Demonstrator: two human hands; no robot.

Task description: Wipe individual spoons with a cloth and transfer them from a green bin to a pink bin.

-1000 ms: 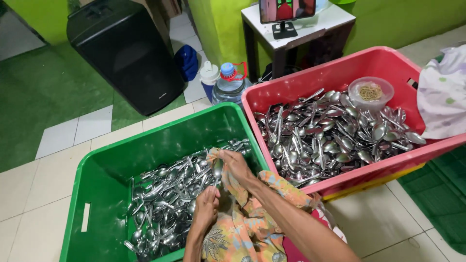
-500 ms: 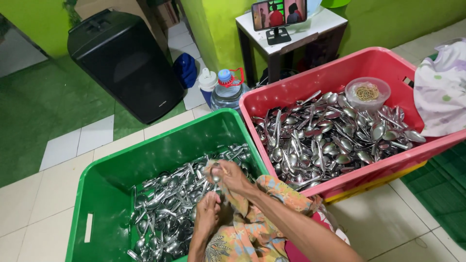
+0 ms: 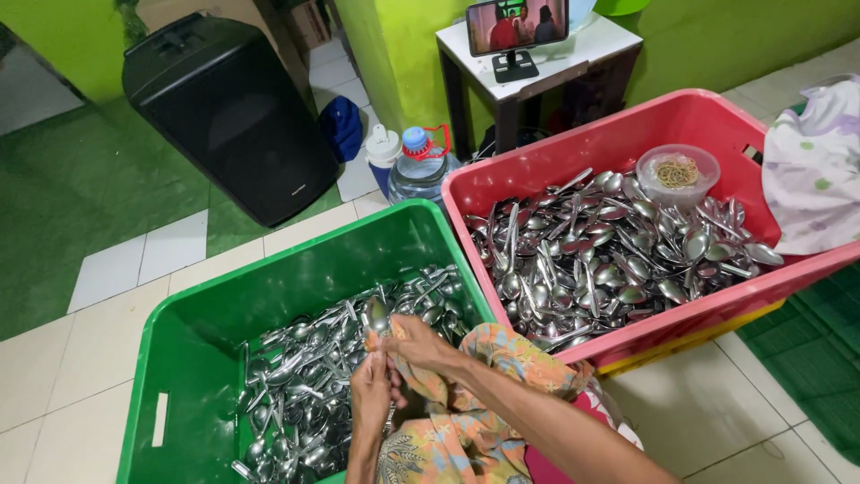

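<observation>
- Head view: the left hand [image 3: 369, 394] is closed around the handle of a steel spoon [image 3: 377, 315], whose bowl stands up above the fingers; the lower handle is hidden inside the fist.
- The right hand [image 3: 419, 345] is curled shut on a patterned orange cloth [image 3: 466, 394], pressing it against the spoon's stem just under the bowl; the fingertips are buried in the folds and hard to make out.
- Both hands hover over the green plastic crate [image 3: 193, 336], above its heap of spoons [image 3: 309, 394]. The crate's near edge is cut off by the bottom of the frame.
- The cloth trails down over the person's lap and runs out of frame, as do both forearms.
- Just right, touching the green crate's wall, stands a red plastic crate [image 3: 573, 148] filled with more cutlery [image 3: 609, 255]; a small clear tub of rubber bands [image 3: 677, 172] sits on the pile near the far wall.
- A pale floral fabric [image 3: 815, 175] drapes over the red crate's right corner, partly cropped.
- Behind the crates: a black speaker [image 3: 228, 112], a large water bottle [image 3: 419, 170], and a phone on a stand [image 3: 517, 27] atop a small table [image 3: 537, 67], its screen too small to read.
</observation>
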